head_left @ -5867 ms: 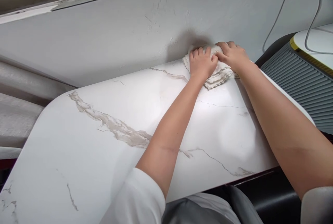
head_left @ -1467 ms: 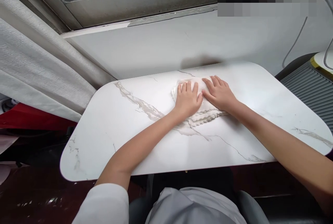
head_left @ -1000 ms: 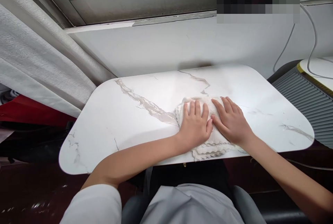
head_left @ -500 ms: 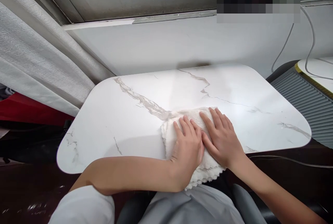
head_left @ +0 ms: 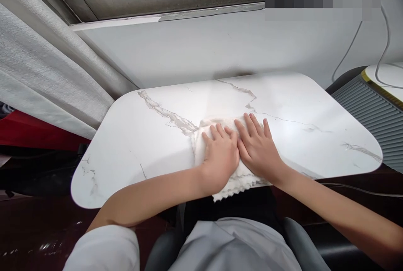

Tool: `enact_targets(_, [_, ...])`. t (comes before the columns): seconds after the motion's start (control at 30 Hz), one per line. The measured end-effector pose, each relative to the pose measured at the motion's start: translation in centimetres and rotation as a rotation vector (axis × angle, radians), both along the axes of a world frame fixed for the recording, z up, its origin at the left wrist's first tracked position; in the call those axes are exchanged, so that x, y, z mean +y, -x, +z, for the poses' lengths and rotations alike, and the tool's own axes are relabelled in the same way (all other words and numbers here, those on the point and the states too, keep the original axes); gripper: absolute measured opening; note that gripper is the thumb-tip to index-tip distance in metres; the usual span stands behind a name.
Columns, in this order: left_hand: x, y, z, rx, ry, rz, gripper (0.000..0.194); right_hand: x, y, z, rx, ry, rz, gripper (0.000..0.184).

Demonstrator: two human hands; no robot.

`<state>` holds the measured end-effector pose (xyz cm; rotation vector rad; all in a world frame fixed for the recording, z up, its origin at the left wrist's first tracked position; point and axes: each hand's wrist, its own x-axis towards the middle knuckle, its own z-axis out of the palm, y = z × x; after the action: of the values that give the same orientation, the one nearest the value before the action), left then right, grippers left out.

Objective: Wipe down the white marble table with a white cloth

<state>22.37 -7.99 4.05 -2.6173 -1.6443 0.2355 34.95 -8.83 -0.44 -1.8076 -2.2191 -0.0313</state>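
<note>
A white cloth with a scalloped edge lies folded on the front middle of a white marble-patterned table. Part of the cloth hangs over the table's near edge. My left hand presses down on it, fingers stretched forward and fairly close together. Beside it, my right hand rests flat on the same cloth with its fingers spread. The two hands touch near the left little finger and the right thumb. Both palms cover much of the cloth.
Behind the table stands a white wall beneath a metal window frame. A pale curtain hangs at the left, above something red. To the right are a grey ribbed panel and a thin cable.
Both hands have slid the cloth forward, away from my body, and slightly left. Less of it hangs over the near edge. The right fingers are spread wider.
</note>
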Motion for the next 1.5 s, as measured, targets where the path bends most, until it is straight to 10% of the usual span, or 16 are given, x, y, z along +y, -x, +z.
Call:
enact_targets(0.3, [8.0,0.9,-3.4,-0.312,-0.171,-0.007,0.043,8.1,-0.2,-0.3,0.035,0.006,-0.075,0.053])
enact_targets(0.8, [17.8,2.2,-4.3,-0.589,-0.196,0.080,0.033,17.7,0.6,-0.6,0.139,-0.013,-0.073,0.053])
enact_targets(1.5, [23.8,3.2,-4.4,-0.618,-0.248,0.144,0.031,24.2,1.6,-0.6,0.149,-0.007,-0.103,0.053])
